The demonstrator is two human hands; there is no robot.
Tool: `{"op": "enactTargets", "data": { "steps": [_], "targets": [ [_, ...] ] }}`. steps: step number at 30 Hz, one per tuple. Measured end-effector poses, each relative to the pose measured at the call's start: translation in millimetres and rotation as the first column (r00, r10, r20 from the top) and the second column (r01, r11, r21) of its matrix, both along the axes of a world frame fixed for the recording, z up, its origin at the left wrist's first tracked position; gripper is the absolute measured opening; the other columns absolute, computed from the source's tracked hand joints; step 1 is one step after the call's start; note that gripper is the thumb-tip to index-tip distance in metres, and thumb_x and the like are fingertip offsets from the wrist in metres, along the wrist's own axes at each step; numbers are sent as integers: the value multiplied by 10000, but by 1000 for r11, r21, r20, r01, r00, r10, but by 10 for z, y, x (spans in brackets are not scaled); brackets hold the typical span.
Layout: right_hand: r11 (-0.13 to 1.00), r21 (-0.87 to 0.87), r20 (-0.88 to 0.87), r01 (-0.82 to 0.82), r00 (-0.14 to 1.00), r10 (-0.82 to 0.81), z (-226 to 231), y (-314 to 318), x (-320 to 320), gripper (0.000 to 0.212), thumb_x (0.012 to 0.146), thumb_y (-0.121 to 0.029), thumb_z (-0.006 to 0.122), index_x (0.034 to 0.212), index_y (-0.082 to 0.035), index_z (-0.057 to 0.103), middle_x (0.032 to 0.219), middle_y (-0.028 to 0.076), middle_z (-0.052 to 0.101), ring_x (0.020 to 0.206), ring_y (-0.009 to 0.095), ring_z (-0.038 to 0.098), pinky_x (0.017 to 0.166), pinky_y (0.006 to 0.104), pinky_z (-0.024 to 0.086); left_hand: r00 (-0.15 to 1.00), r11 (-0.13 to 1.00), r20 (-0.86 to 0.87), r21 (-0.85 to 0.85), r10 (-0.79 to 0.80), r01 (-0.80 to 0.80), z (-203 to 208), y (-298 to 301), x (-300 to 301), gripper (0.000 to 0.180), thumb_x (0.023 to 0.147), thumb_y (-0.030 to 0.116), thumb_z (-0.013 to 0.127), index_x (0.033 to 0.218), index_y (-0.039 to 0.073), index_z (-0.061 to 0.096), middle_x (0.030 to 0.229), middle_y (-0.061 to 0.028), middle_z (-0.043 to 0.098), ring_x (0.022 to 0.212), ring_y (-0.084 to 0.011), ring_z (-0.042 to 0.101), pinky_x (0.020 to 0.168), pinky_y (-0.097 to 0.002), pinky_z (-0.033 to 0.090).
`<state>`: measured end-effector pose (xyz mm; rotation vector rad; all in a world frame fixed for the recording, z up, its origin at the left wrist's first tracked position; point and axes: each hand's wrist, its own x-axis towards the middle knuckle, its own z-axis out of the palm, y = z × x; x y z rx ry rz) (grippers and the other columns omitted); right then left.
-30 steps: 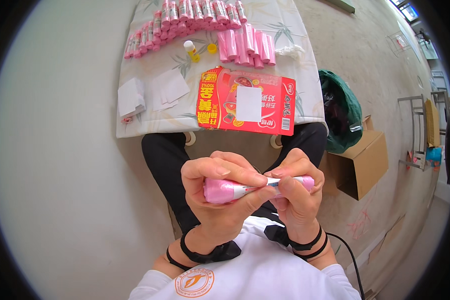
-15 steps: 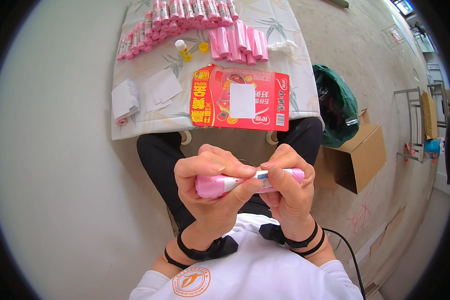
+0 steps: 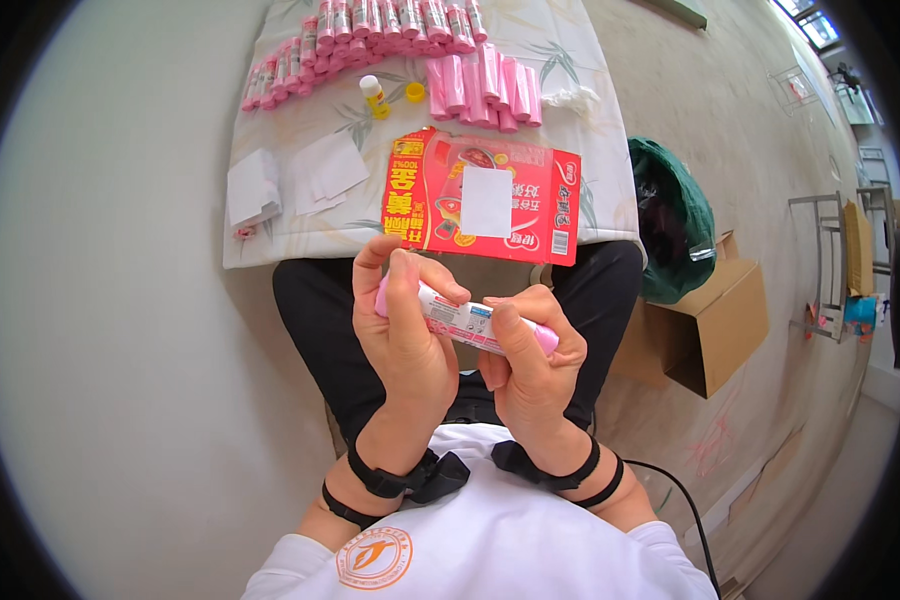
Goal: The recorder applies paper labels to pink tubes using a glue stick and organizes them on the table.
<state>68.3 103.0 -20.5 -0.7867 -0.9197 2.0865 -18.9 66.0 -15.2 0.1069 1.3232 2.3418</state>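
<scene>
Pink plastic roll with a printed label around its middle, held level above the lap between both hands. The left hand wraps the roll's left end, fingers curled closed over the top and thumb pressed on the label; the right hand grips the right end, thumb on top, fingers folded underneath. Just beyond the hands lies a flattened red carton with a white paper square on it, at the near edge of a cloth-covered table. Farther back — a small yellow-capped glue bottle, a loose yellow cap, a cluster of plain pink rolls and a row of labelled rolls. White paper slips lie at the table's left. To the right, on the floor, stand a green bag and a cardboard box.
</scene>
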Motion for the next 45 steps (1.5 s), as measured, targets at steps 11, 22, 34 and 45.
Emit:
{"op": "enactTargets", "data": {
  "steps": [11,22,34,45],
  "targets": [
    [995,100,5,28,1000,-29,36,-14,-78,48,872,-30,647,852,11,659,785,13,528,493,38,469,382,192,340,999,999,20,-10,50,-50,-23,20,-58,237,972,230,504,1125,54,459,582,11,499,590,-73,464,629,-235,399],
    [285,958,49,44,949,-312,138,96,61,324,693,1,798,991,-35,676,917,97,605,710,170,600,606,260,512,888,902,291,357,-356,244,356,-95,-68,821,863,737,303,1390,108,292,1413,-181,407,1157,-291,536,1044,-427,375],
    [90,995,72,-53,974,-215,-117,37,175,908,805,-588,639,1324,95,343,1152,310,576,710,235,657,717,284,529,836,892,346,312,-426,326,201,-128,-107,408,956,220,538,1291,26,408,959,-54,568,823,-125,584,950,-374,482],
    [746,-99,291,-659,697,655,230,263,226,654,969,-579,272,1079,14,526,875,136,646,689,175,652,624,249,543,835,878,272,181,-478,443,209,-180,-84,437,957,225,543,1306,8,393,936,-49,579,797,-109,608,885,-311,518]
  ]
}}
